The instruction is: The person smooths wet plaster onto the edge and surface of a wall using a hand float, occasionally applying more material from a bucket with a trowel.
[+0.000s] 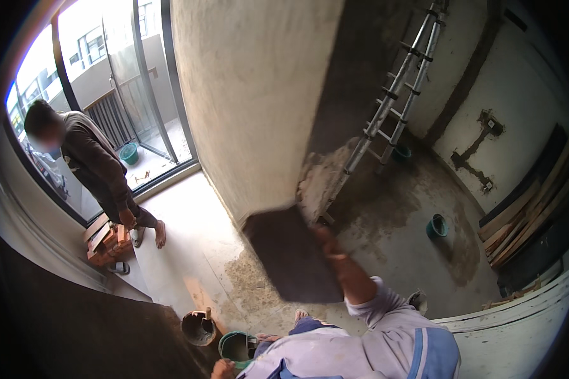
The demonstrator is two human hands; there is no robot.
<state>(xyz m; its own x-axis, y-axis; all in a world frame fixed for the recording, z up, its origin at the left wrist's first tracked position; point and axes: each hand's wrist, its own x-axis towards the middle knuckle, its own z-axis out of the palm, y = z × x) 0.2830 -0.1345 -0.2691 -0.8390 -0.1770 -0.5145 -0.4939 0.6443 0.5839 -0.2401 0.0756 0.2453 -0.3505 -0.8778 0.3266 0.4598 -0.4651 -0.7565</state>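
Observation:
My right hand (332, 249) grips a dark, flat rectangular board (289, 252), held out at arm's length in front of the plastered column (253, 107); its fingers are partly behind the board. My left hand (223, 369) is low at the bottom edge, fingers curled; what they hold, if anything, is hidden. Near it on the floor stand a green bucket (231, 343) with murky contents and a dark-rimmed bucket (198, 321) with a handled tool in it. My bare feet show below the board.
A co-worker (95, 151) stands barefoot by stacked bricks (107, 246) and a sliding glass door (152, 82). An aluminium ladder (392, 107) leans at right. A green bucket (437, 226) sits on the stained floor (398, 252). Planks (525, 215) lean against the right wall.

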